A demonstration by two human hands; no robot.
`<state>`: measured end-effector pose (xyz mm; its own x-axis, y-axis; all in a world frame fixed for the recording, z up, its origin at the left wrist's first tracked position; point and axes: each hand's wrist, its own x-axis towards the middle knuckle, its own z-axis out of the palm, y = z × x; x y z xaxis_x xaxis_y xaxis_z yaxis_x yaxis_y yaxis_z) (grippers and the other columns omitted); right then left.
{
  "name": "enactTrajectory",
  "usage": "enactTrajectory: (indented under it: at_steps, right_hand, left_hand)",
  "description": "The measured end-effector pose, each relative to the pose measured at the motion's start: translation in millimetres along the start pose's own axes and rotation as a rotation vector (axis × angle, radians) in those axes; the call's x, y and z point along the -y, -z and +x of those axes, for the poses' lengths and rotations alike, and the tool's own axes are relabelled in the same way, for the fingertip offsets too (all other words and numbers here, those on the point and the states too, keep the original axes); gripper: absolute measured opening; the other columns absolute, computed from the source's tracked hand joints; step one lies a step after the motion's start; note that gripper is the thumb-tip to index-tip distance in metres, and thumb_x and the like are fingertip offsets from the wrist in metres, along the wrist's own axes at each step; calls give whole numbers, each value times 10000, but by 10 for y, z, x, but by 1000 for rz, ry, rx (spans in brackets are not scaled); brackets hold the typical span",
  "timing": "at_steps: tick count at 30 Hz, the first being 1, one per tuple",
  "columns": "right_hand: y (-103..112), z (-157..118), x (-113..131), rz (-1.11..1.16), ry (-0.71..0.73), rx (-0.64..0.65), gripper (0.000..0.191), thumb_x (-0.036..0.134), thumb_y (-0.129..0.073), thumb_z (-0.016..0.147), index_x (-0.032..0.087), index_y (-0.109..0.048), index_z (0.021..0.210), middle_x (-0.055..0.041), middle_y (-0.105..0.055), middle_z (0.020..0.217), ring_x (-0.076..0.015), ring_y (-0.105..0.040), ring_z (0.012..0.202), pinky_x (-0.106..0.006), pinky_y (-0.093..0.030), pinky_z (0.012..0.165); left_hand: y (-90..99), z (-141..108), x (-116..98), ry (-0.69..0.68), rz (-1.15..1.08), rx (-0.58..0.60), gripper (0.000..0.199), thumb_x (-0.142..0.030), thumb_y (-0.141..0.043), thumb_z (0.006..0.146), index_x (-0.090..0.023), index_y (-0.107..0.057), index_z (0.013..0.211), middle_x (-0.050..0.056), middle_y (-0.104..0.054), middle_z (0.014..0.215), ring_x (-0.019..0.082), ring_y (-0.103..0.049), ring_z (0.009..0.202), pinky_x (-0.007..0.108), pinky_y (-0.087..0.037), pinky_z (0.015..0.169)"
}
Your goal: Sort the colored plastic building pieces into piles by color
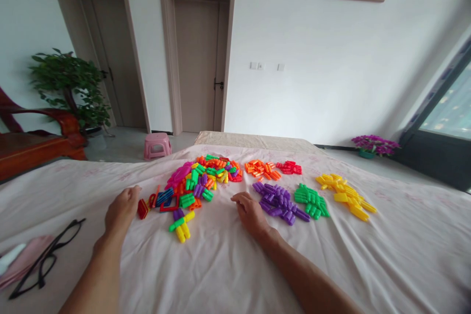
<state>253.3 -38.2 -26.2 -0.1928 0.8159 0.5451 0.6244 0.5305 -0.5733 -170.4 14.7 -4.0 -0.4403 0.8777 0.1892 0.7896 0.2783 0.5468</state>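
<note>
My left hand (123,206) is over the cloth, left of a red piece (143,209), its fingers curled together; whatever they may hold is hidden. Loosely bent, with nothing visible in it, my right hand (250,212) is open beside a pile of purple pieces (281,202). A mixed heap of plastic pieces (211,171) lies between and beyond the hands. Blue pieces (164,197) and a joined yellow piece (182,231) are at its near left. Orange pieces (262,169), red pieces (289,167), green pieces (311,201) and yellow pieces (344,195) form separate piles on the right.
Black glasses (47,257) and a pink cloth (27,260) lie at the left on the bed-like covered surface (176,284). Beyond it stand a pink stool (157,145), a wooden chair (47,132), a potted plant (71,88) and purple flowers (374,144).
</note>
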Motion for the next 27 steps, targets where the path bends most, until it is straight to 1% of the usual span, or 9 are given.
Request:
enactTrajectory:
  at_steps: [3,8,12,15,17,19,22,25,27]
  right_hand:
    - [18,0,68,-44,-2,47,359,93,-482,945,223,-761,1130,-100,-741,1114,-230,-701,1048,-370,-559,954]
    - [-9,63,211,-186,18,185,338,128,-554,958,263,-746,1201,-89,-746,1169,-252,-697,1083,-378,-542,968]
    - [-167,234,372,-272,-46,235,329,215,-639,966,264,-712,1283,-102,-739,1177,-270,-690,1091,-387,-520,972]
    - [-335,407,511,-328,-144,241,375,296,-663,975,252,-673,1347,-131,-714,1217,-299,-669,1119,-417,-511,945]
    - [-440,510,581,-369,-198,254,356,350,-677,973,245,-691,1313,-144,-707,1224,-325,-651,1142,-438,-503,930]
    - [-524,580,613,-383,-237,261,302,386,-709,954,234,-731,1214,-142,-717,1201,-338,-640,1146,-440,-494,922]
    - [-587,600,591,-342,-254,237,231,391,-773,905,229,-756,1069,-104,-747,1121,-318,-649,1107,-397,-488,889]
    - [-538,535,518,-260,-246,208,162,335,-801,876,238,-755,997,-51,-758,1035,-268,-675,1026,-330,-482,821]
    - [-421,475,451,-193,-262,183,121,310,-797,874,239,-752,961,-29,-760,998,-223,-688,934,-293,-474,760]
  left_hand:
    - [-55,-78,-9,55,-47,49,607,-527,-285,992,-188,-755,1170,175,-774,1179,343,-705,1006,410,-511,828]
    - [-69,-168,-117,36,-30,105,551,-508,-330,971,-257,-790,1141,132,-790,1141,323,-695,897,393,-506,758]
    - [-85,-142,-92,33,-13,95,512,-520,-374,956,-271,-793,1113,106,-807,1046,291,-693,830,350,-486,693]
    - [-125,-99,-29,29,-6,88,511,-554,-406,943,-274,-789,1135,98,-810,1058,289,-702,832,337,-479,669]
    - [-148,-81,2,32,-4,97,539,-571,-395,946,-271,-782,1172,107,-805,1107,300,-706,861,344,-483,676]
    - [-159,-75,18,34,-12,113,558,-570,-379,952,-268,-776,1200,114,-799,1134,306,-707,881,351,-489,692]
    - [-166,-71,37,27,-36,117,542,-561,-390,948,-267,-778,1187,108,-800,1119,301,-706,884,350,-497,710]
    - [-183,-51,76,19,-48,115,527,-571,-408,939,-274,-777,1170,101,-798,1090,297,-704,874,351,-501,719]
    - [-201,-29,109,24,-45,123,529,-579,-402,940,-283,-768,1180,97,-794,1072,294,-704,873,351,-503,726]
